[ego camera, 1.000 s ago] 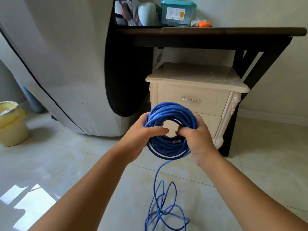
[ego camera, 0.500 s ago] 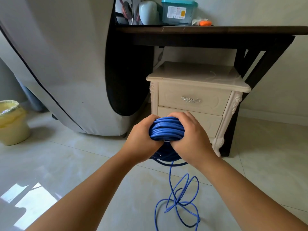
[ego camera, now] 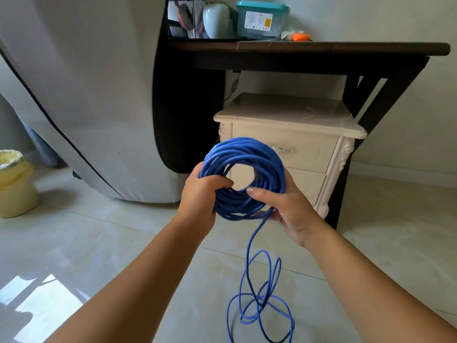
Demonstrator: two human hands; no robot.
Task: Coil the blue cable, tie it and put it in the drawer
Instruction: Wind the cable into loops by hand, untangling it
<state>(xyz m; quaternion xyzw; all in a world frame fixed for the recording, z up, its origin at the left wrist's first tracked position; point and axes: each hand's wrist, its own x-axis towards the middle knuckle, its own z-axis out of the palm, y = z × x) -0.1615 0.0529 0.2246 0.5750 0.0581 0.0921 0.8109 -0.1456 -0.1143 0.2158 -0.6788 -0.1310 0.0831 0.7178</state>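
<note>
Pale glossy floor tiles [ego camera: 99, 243] underfoot, with a cream nightstand [ego camera: 291, 115] tucked beneath a dark wooden table [ego camera: 309, 49] just beyond the fingertips. Upper drawer [ego camera: 309, 149] shut, its silver handle partly masked by the ring's far rim. Lower drawer mostly hidden behind the right-hand fingers. Far to the left of the fingers, a large grey fabric cover [ego camera: 86, 95] and a yellow bin [ego camera: 14, 189], the bin cut off by the frame edge. Up on the table, a pale vase [ego camera: 216, 18], a teal-lidded box [ego camera: 262, 19] and something orange [ego camera: 300, 37] (too small to identify).

Blue cable [ego camera: 243, 154] held in the air between both hands, short of the drawer, wound into a ring facing the camera with the hole open. Left hand [ego camera: 197, 196] clamped on the ring's left side, one digit hooked over the near face into the hole, the rest curled behind and out of sight. Right hand [ego camera: 286, 206] gripping the lower right, thumb laid flat across the near strands, fingers behind the ring and impossible to make out. Loose tail leaving the ring's bottom beside the right thumb's base, dropping to tangled loops on the tiles below the wrists, cut off at the bottom edge.

Half a second earlier: ring edge-on, squeezed between both hands, hole not visible. Now turned face-on, the right hand lower on the rim.
</note>
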